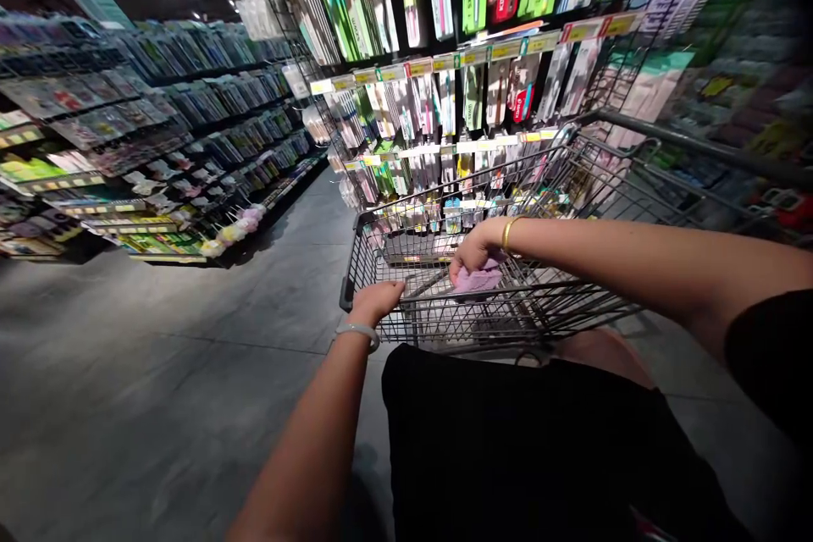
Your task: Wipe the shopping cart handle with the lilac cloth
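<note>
A grey wire shopping cart [445,330] stands right in front of my body. My left hand [378,298] is closed on its near side rim, close to the cart's left end. Over the basket, my right hand [473,250] grips a pink-purple cloth [478,279], fingers pointing down. The cloth hangs just inside the near rim; I cannot tell whether it touches the basket's floor. Part of the right fingers is hidden behind the hand and cloth.
Beyond the cart rises a rack [445,85] of packaged toothbrush-like goods and price labels. More shelves [216,118] line the left, with fluffy flower-like items [238,229] low at their corner. Grey floor [190,373] lies between. The cart's handle bar [692,144] extends to the right.
</note>
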### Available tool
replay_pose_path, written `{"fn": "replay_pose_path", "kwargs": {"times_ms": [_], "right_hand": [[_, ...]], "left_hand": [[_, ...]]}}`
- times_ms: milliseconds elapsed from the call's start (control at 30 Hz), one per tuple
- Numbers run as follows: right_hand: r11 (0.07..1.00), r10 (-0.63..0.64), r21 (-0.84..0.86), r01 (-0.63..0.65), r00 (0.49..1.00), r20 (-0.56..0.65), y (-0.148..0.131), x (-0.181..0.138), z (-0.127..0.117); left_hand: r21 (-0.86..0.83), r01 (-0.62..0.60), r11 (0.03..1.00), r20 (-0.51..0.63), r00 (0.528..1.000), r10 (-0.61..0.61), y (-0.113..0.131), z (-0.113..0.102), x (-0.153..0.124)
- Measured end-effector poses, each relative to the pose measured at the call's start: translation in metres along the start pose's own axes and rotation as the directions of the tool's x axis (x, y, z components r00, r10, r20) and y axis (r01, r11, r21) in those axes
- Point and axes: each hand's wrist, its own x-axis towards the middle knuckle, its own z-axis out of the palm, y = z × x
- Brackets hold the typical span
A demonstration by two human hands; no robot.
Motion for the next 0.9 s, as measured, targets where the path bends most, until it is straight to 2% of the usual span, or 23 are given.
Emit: {"fn": "replay_pose_path", "kwargs": {"times_ms": [133, 200, 400, 533, 633, 767, 900], "right_hand": [[1.000, 0.023, -0.010, -0.023, 1.000, -0.008, 0.013, 0.008, 0.032], [0.999, 0.031, -0.011, -0.031, 1.000, -0.006, 0.014, 0.010, 0.038], [0.996, 0.066, 0.051, -0.069, 0.996, 0.056, 0.028, -0.015, 0.012], [0.993, 0.020, 0.113, -0.020, 1.000, 0.003, 0.043, -0.021, 0.022], [0.992, 0.036, 0.118, -0.040, 0.999, 0.038, 0.047, -0.019, 0.033], [0.994, 0.058, 0.086, -0.068, 0.992, 0.110, 0.051, -0.034, 0.018], [0.997, 0.059, 0.053, -0.063, 0.996, 0.064, 0.061, -0.052, 0.008]], "left_hand": [[0.004, 0.003, 1.000, 0.005, 1.000, -0.003, -0.002, 0.001, 0.002], [0.006, 0.003, 1.000, 0.007, 1.000, -0.003, -0.002, 0.001, 0.002], [-0.009, 0.004, 1.000, 0.024, 1.000, -0.004, -0.004, 0.001, 0.006], [-0.024, 0.009, 1.000, 0.041, 0.999, -0.008, -0.004, 0.000, 0.007], [-0.031, 0.002, 1.000, 0.048, 0.999, 0.000, -0.003, -0.002, 0.005], [-0.037, -0.019, 0.999, 0.069, 0.997, 0.021, -0.002, -0.005, 0.004], [-0.035, -0.035, 0.999, 0.076, 0.996, 0.037, -0.001, -0.006, 0.006]]}}
